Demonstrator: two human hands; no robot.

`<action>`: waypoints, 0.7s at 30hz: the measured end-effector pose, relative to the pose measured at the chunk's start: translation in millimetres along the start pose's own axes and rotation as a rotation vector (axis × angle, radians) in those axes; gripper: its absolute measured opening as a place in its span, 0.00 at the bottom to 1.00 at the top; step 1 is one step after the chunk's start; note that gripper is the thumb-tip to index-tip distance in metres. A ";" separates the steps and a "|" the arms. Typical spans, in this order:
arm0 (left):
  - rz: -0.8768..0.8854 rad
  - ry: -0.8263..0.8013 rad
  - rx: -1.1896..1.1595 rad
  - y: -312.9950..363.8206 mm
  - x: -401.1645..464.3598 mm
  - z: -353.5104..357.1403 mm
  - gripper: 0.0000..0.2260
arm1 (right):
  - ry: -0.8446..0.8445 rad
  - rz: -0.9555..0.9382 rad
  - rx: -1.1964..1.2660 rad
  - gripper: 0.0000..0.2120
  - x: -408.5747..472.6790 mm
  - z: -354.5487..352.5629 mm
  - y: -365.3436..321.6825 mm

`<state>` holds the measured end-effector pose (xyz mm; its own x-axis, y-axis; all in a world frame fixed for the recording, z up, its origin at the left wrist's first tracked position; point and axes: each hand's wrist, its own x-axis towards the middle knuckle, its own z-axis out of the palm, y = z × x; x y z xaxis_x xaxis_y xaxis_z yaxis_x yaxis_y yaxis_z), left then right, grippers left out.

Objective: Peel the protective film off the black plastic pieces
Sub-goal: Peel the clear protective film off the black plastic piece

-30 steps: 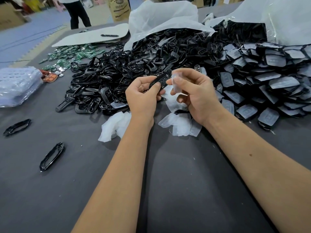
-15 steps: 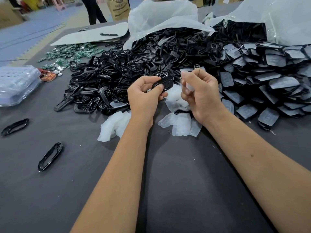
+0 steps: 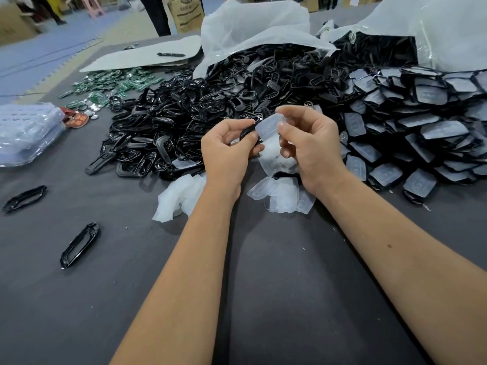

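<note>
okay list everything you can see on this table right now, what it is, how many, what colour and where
held piece: one, black, in left hand
film: one, clear, pinched by right hand
peeled films: loose heap, whitish, under the hands
frame pile: too many to count, black, centre
filmed pieces: a big pile, black under film, right
loose frames: two, black, near left
circuit boards: many, green, far left
bags: two, clear, far side
tray stack: one, clear bluish, left edge
board: one, pale grey, far left
table: one, dark grey
left hand: grips piece
right hand: pinches film
</note>
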<state>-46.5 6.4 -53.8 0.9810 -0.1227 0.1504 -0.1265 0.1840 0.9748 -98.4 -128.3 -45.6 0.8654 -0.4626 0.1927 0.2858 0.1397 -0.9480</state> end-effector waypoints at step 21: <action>-0.093 -0.032 -0.153 7.6 -2.9 5.0 0.17 | 0.056 -0.155 -0.420 0.05 -3.5 2.6 5.8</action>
<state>-51.0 3.3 -45.9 0.9819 -0.1766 0.0684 -0.0091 0.3164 0.9486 -98.8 -123.6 -51.1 0.7986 -0.4984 0.3374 0.2082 -0.2973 -0.9318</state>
